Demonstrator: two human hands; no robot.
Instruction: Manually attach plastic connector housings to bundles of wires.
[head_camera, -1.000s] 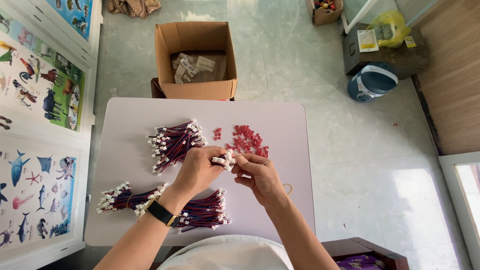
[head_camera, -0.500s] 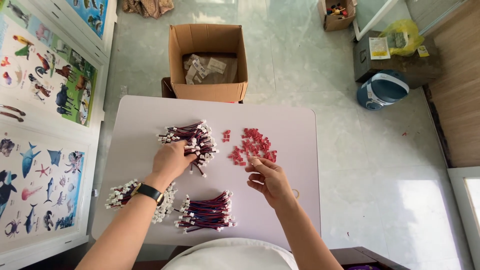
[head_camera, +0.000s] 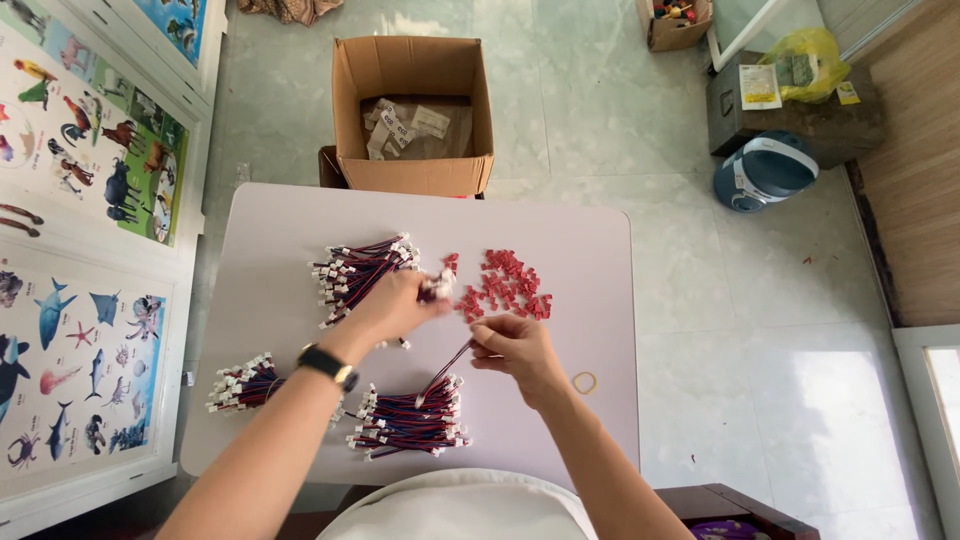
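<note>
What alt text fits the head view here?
Seen from above, the right hand pinches one red-and-blue wire over a table while the left hand holds a small piece near loose red connectors. Wire bundles lie around; a cardboard box stands beyond.
</note>
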